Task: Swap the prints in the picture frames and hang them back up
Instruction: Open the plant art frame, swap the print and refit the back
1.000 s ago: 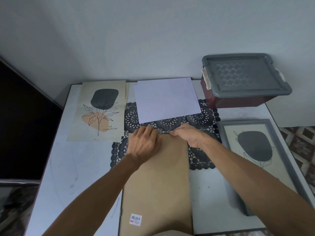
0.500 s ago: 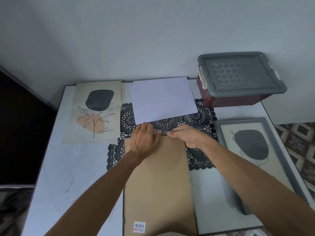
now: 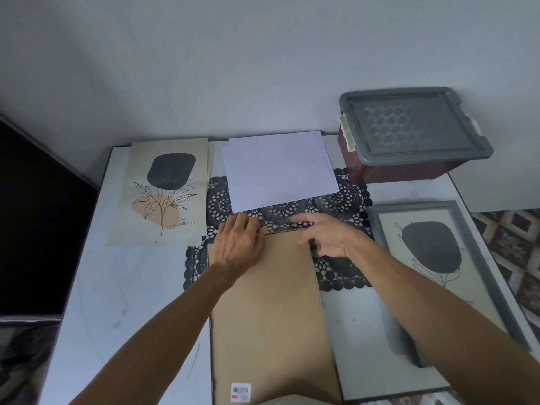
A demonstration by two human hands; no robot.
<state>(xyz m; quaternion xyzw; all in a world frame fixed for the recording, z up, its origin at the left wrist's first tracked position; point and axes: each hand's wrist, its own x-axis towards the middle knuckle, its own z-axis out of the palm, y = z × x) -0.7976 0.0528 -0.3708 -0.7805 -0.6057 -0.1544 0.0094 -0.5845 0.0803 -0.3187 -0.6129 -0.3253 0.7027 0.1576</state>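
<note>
The brown cardboard backing board [image 3: 268,302] of a face-down picture frame lies lengthwise at the middle of the table, its near end running out of view at the bottom edge. A small white barcode sticker [image 3: 240,392] sits near that end. The left hand [image 3: 238,244] lies palm down on the board's far left corner, its fingers bent and their tips at the far edge, with no grip showing. The right hand [image 3: 324,236] is over the far right corner, fingers loosely spread and slightly blurred, holding nothing.

Under the board's far end spreads a black lace doily mat [image 3: 342,197], round-patterned and scalloped. On the mat's far side lie plain white sheets of paper [image 3: 277,168], stacked slightly askew. To the left, a loose beige print [image 3: 163,191] lies flat: a dark blob, an orange patch and line-drawn leaves. To the right, a grey rectangular frame [image 3: 480,258] lies face up with a similar print inside.

Behind it, against the wall, stands a maroon plastic box with a grey latched lid [image 3: 415,127]. Everything rests on the smooth white table [image 3: 117,302].
</note>
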